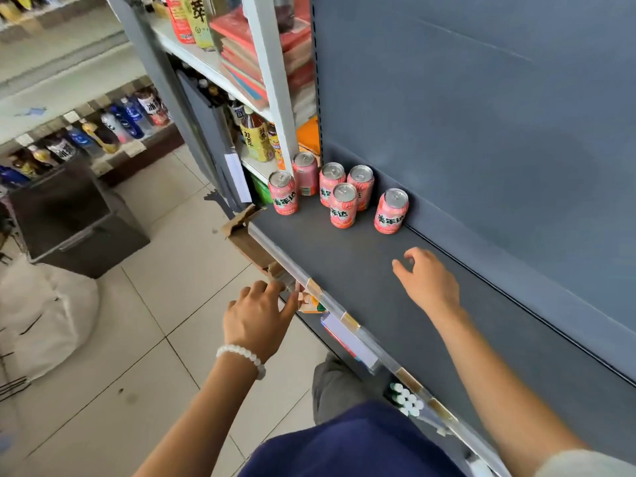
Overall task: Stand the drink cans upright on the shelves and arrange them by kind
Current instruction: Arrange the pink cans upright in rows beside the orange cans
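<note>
Six pink cans (pixel 344 191) marked 美年达 are stood upright at eleven o'clock from the right hand (pixel 425 278) — fingers loosely curled, nothing held. An orange carton (pixel 311 304) below the shelf edge (pixel 347 321) is touched by the left hand (pixel 260 313) — grip cannot be told.

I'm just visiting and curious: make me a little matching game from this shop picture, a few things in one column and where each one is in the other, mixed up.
Things:
1. pink cans
2. right hand
3. left hand
4. dark bin

Places:
A. at the front edge of the shelf
B. standing on the tiled floor
C. upright at the far end of the shelf
D. above the shelf, holding nothing

Pairs: 1-C, 2-D, 3-A, 4-B
</note>
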